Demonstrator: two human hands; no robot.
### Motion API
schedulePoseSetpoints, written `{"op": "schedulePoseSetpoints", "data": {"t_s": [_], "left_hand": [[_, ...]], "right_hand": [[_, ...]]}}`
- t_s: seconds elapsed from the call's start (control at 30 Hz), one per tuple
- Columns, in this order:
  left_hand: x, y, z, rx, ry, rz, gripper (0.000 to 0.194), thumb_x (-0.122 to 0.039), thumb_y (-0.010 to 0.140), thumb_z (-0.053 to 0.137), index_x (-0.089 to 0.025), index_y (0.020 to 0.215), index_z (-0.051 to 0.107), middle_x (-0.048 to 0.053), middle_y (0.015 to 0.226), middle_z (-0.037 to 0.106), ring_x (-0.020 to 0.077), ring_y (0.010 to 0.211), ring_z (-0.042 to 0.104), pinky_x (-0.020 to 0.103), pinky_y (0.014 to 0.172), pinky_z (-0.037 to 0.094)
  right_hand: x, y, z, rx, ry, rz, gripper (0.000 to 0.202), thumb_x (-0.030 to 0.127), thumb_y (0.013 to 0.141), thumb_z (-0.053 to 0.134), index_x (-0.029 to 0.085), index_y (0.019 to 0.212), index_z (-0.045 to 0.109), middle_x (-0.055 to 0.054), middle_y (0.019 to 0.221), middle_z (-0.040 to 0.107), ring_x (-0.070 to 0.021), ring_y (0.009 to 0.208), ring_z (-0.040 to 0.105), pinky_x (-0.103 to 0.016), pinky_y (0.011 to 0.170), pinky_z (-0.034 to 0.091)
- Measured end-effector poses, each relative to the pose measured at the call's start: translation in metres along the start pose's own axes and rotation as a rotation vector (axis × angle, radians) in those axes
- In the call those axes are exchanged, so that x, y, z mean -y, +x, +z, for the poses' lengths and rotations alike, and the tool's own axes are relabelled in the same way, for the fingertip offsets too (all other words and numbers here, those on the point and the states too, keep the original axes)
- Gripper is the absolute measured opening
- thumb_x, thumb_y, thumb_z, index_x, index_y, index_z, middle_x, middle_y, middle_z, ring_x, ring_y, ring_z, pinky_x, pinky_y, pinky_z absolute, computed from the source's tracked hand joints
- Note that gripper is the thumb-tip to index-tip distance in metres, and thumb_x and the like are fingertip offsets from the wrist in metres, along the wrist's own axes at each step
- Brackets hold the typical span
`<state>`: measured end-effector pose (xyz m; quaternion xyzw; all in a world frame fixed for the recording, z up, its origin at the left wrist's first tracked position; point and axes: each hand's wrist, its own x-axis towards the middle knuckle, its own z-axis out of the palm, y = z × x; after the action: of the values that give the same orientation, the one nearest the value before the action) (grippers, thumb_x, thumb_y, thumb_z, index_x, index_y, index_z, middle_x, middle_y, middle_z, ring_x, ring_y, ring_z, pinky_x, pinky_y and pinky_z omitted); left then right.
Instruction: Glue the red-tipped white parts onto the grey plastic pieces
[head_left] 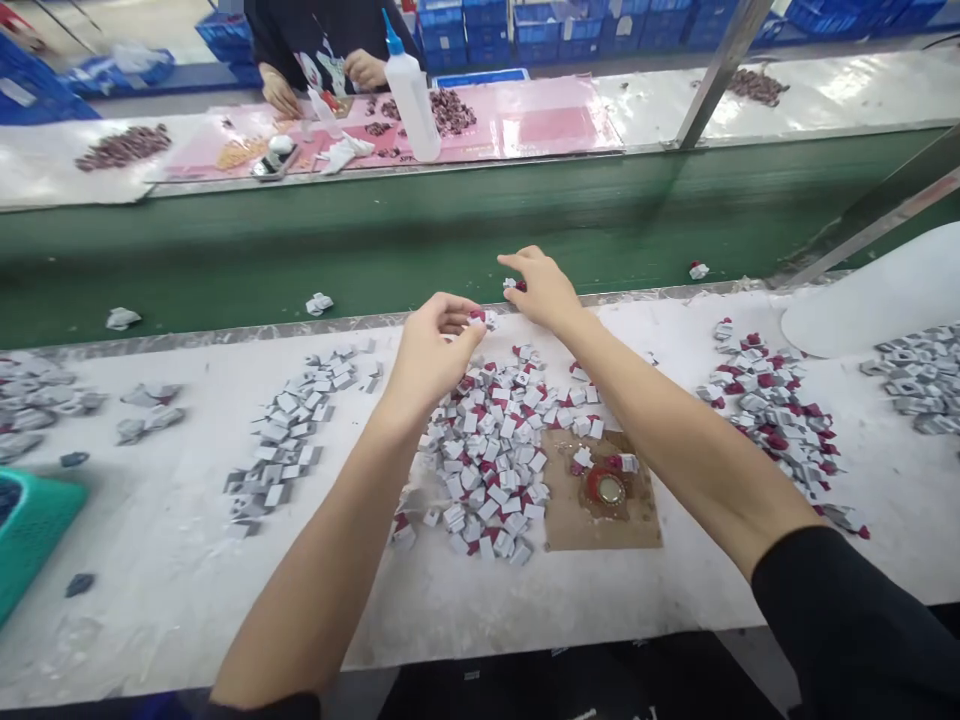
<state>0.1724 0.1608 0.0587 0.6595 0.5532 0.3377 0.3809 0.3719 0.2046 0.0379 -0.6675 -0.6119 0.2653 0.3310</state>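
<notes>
My left hand [439, 350] is closed at the near edge of the green belt, pinching a small grey and dark-red plastic part [478, 317] between thumb and fingertips. Over the belt's edge is my right hand [546, 290], open, its index finger stretched out apart from the thumb. Another grey and red part [511, 285] lies by that thumb; whether they touch, I cannot tell. Below both hands spreads a heap of grey and red parts [495, 460]. Right of the heap, a brown board [566, 525] bears a round dish [606, 488] with red around its rim.
The green belt [225, 255] carries several scattered parts. Plain grey pieces [289, 425] lie left, more red-grey parts [776, 400] right. A white container [877, 290] and metal post [720, 75] stand right; a teal basket [45, 520] sits left. Across the belt, a person works beside a white bottle [412, 105].
</notes>
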Motion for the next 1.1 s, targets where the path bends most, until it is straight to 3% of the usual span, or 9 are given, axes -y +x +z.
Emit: {"op": "schedulePoseSetpoints", "data": {"t_s": [0.1,0.2,0.3,0.4,0.47,0.63,0.83,0.97,1.1], "left_hand": [[0.005,0.047,0.019,0.002,0.046,-0.041,0.015,-0.008,0.094,0.076,-0.020,0.101,0.074,0.011,0.109,0.084,0.0260,0.106,0.079,0.043,0.104,0.065],[0.009,0.084,0.043,0.058,0.083,-0.095,0.011,-0.006,0.098,0.077,-0.016,0.103,0.076,0.013,0.109,0.083,0.0262,0.103,0.080,0.043,0.100,0.066],[0.013,0.108,0.066,0.154,0.120,-0.127,0.018,-0.023,0.107,0.082,-0.014,0.122,0.079,0.013,0.126,0.082,0.0270,0.112,0.081,0.046,0.101,0.070],[0.014,0.120,0.080,0.212,0.165,-0.137,0.041,-0.043,0.112,0.081,-0.019,0.145,0.075,0.013,0.144,0.077,0.0291,0.122,0.080,0.051,0.103,0.072],[0.012,0.120,0.078,0.205,0.202,-0.124,0.041,-0.043,0.112,0.081,-0.019,0.145,0.075,0.014,0.147,0.077,0.0301,0.125,0.079,0.053,0.106,0.071],[0.014,0.062,0.018,0.050,0.313,-0.035,0.026,-0.015,0.103,0.078,-0.019,0.129,0.078,0.017,0.142,0.077,0.0295,0.125,0.076,0.046,0.119,0.059],[0.057,-0.048,-0.069,-0.284,0.486,-0.169,0.030,-0.022,0.090,0.075,-0.018,0.120,0.071,0.022,0.134,0.070,0.0456,0.133,0.072,0.065,0.127,0.053],[0.078,-0.064,-0.073,-0.307,0.509,-0.230,0.017,-0.027,0.089,0.071,-0.022,0.105,0.066,0.019,0.124,0.071,0.0440,0.119,0.075,0.066,0.126,0.054],[0.073,-0.062,-0.064,-0.324,0.479,-0.246,0.009,-0.027,0.090,0.068,-0.024,0.097,0.063,0.013,0.110,0.074,0.0352,0.106,0.078,0.056,0.119,0.061]], "right_hand": [[0.005,0.022,0.003,0.025,-0.024,0.029,0.030,-0.006,0.092,0.073,0.010,0.112,0.090,-0.021,0.138,0.082,-0.0394,0.137,0.074,-0.059,0.130,0.053],[0.007,-0.002,-0.020,-0.007,0.005,0.078,0.032,-0.003,0.095,0.071,0.007,0.121,0.088,-0.022,0.129,0.086,-0.0354,0.122,0.083,-0.054,0.118,0.064],[-0.002,-0.064,-0.059,-0.016,0.070,0.119,0.034,0.011,0.102,0.075,0.009,0.133,0.087,-0.020,0.124,0.090,-0.0310,0.098,0.089,-0.048,0.093,0.073],[-0.026,-0.145,-0.091,0.015,0.128,0.101,0.031,0.047,0.099,0.090,0.024,0.119,0.096,-0.014,0.107,0.094,-0.0351,0.091,0.092,-0.045,0.074,0.075],[-0.042,-0.197,-0.102,-0.016,0.106,0.104,0.034,0.062,0.096,0.091,0.032,0.110,0.098,-0.012,0.108,0.094,-0.0364,0.091,0.092,-0.040,0.064,0.073],[-0.059,-0.290,-0.095,-0.205,0.220,0.272,0.031,0.062,0.087,0.099,0.035,0.103,0.098,-0.007,0.090,0.093,-0.0361,0.073,0.091,-0.032,0.047,0.069],[-0.044,-0.325,-0.065,-0.347,0.335,0.324,0.021,0.039,0.088,0.097,0.036,0.108,0.100,-0.003,0.095,0.094,-0.0280,0.079,0.093,-0.024,0.068,0.076],[-0.036,-0.323,-0.056,-0.320,0.332,0.225,0.021,0.028,0.095,0.090,0.038,0.110,0.099,-0.003,0.106,0.094,-0.0230,0.087,0.091,-0.024,0.073,0.074],[-0.033,-0.327,-0.049,-0.274,0.318,0.172,0.025,0.024,0.102,0.086,0.039,0.119,0.097,-0.004,0.108,0.090,-0.0225,0.092,0.086,-0.028,0.076,0.073]]}}
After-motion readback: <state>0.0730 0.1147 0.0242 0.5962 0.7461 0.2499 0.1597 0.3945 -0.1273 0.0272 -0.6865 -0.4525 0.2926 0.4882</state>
